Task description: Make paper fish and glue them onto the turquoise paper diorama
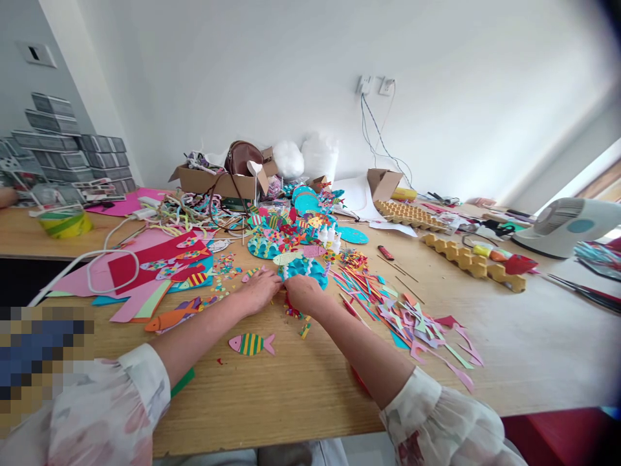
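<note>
Both hands meet over the middle of the table, close to a blue-painted egg carton piece (317,278). My left hand (264,290) is palm down with its fingers bent and together, the tips by the carton's left edge. My right hand (305,294) is curled at the carton's front edge, its fingertips turned away from view. What either hand pinches is too small or hidden to name. Red and yellow paper bits (294,312) lie under the right hand. Nearer me is a pink paper fish (251,344) with green and yellow stripes. An orange paper fish (172,317) lies left of my left forearm.
White glue bottles (330,239) stand behind the carton among decorated paper fish. Coloured paper strips (356,291) and offcuts (422,327) spread to the right. Beyond are yellow egg cartons (470,262), scissors (587,291) and a white fan (567,226). A white cable (104,252) loops at left.
</note>
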### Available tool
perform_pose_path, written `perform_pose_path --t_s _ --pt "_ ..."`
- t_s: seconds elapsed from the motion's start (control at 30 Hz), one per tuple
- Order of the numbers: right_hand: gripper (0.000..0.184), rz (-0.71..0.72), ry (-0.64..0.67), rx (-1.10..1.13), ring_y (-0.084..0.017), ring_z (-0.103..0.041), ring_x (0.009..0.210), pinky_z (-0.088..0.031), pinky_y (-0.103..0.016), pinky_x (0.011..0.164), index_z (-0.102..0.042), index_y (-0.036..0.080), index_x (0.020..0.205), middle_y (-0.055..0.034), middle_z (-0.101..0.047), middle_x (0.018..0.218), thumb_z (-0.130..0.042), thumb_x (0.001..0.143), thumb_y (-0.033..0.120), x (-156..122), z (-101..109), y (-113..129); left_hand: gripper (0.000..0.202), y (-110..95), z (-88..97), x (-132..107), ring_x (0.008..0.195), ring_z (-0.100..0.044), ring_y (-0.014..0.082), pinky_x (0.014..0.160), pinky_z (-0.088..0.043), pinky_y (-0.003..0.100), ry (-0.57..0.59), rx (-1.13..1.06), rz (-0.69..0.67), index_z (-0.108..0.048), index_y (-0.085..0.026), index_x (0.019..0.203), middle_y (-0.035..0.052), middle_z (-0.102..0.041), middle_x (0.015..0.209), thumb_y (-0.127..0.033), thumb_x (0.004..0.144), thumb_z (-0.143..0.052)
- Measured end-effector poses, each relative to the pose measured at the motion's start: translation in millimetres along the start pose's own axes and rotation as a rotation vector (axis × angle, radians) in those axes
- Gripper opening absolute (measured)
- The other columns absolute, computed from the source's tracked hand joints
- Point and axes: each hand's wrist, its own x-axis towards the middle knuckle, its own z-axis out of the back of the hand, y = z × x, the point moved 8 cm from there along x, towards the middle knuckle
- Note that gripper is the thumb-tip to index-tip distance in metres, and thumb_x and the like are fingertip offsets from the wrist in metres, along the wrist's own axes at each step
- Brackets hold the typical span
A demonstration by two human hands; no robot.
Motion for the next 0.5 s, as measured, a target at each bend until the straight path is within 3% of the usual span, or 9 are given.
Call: perform_pose_path --t_s 0.5 --pt "0.029 -0.029 0.022 0.022 -0.021 -0.063 0.095 -0.048 -0.026 0.076 -0.064 0.018 0.105 -0.0149 -0.067 0.102 -0.042 0.086 0.015 1.7 -1.5 -4.8 0.027 4.7 -8.6 0.8 0.101 -0.049 0.0205 0.099 -0.028 0.040 -0.005 0.040 -0.028 -0.063 -0.021 0.098 0.0053 -0.062 0.103 -0.016 0.087 -0.040"
